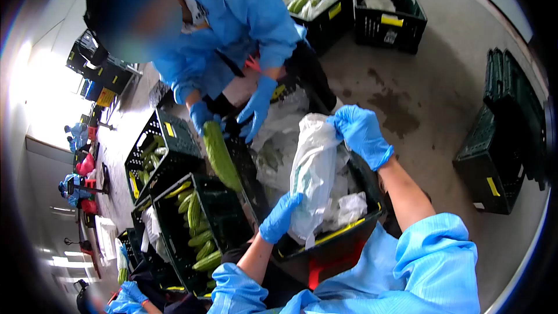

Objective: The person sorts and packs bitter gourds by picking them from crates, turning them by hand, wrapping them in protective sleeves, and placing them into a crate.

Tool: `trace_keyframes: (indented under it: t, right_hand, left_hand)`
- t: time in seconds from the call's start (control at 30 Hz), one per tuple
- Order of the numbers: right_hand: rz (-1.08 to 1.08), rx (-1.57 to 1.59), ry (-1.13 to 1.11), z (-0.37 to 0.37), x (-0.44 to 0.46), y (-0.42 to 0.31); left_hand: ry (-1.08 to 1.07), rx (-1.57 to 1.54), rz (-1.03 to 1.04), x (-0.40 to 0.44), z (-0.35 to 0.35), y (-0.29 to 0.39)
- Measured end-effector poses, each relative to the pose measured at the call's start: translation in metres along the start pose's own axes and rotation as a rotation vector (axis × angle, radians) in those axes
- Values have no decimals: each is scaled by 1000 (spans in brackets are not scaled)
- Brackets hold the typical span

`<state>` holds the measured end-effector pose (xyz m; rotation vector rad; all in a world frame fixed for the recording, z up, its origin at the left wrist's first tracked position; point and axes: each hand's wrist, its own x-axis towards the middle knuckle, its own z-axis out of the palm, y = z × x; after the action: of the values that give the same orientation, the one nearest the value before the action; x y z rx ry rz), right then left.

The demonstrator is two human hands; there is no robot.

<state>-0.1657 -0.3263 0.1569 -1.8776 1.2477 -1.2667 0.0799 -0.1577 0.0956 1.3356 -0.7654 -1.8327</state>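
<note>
A long white plastic bag point(314, 168) hangs between my two blue-gloved hands over a dark crate point(343, 231) lined with clear plastic. Near the bag's top right corner, my right hand point(358, 134) is closed on its edge. My left hand point(281, 217) grips the bag's lower left side with bent fingers. Something faintly green shows through the bag; I cannot make out what it is. Crumpled white plastic point(350, 209) lies in the crate. Across from me, a co-worker in a blue gown point(232, 9) holds a large green cucumber-like vegetable point(220, 157) in one gloved hand, the other hand spread beside it.
Crates of green vegetables point(200, 238) stand at the lower left, another point(152, 163) behind them. Two more crates point(390, 20) are at the top, with bagged vegetables point(307, 1) in one. Stacked dark crates point(494, 157) stand at the right. Another person's gloved hand point(135, 292) shows at lower left.
</note>
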Motion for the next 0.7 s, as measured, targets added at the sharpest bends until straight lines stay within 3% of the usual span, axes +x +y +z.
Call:
trace_keyframes:
  t: [0.07,0.33,0.47,0.57,0.7]
  right_hand:
    - [81,53,70,0,0,-3]
    - [-37,112,167,11,-1,-1]
    - [488,568,-113,2,6,-20]
    - [450,682,-167,11,10,-15]
    - [581,835,-337,3,8,-23]
  left_hand:
    - [-24,-27,-8,2,-5,-8]
    - [18,31,131,-8,10,6]
    - [53,-55,202,-5,2,7]
    - [77,-64,226,-6,3,13]
    - [104,-19,264,-7,0,24]
